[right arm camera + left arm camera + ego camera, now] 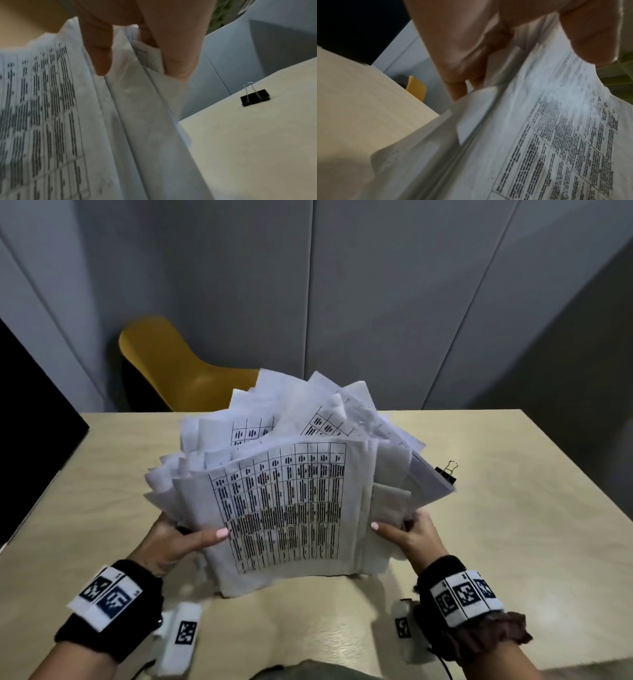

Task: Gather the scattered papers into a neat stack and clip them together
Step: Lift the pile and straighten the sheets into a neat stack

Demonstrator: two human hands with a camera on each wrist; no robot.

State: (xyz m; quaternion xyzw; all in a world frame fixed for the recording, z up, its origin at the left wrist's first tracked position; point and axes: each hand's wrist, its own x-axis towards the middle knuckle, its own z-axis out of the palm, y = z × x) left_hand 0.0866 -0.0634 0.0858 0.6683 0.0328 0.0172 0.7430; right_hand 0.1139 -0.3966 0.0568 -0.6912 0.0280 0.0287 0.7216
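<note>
An uneven bundle of printed papers stands upright on its lower edge on the table, its sheets fanned and misaligned at the top. My left hand grips its left side, thumb across the front sheet with the table of text. My right hand grips the right side, thumb in front and fingers behind the sheets. A black binder clip lies on the table behind the bundle's right edge, clear of both hands; in the right wrist view the clip sits alone on the tabletop.
The light wooden table spreads to both sides of the bundle. A yellow chair stands behind its far edge, before grey wall panels. A dark panel borders the left side.
</note>
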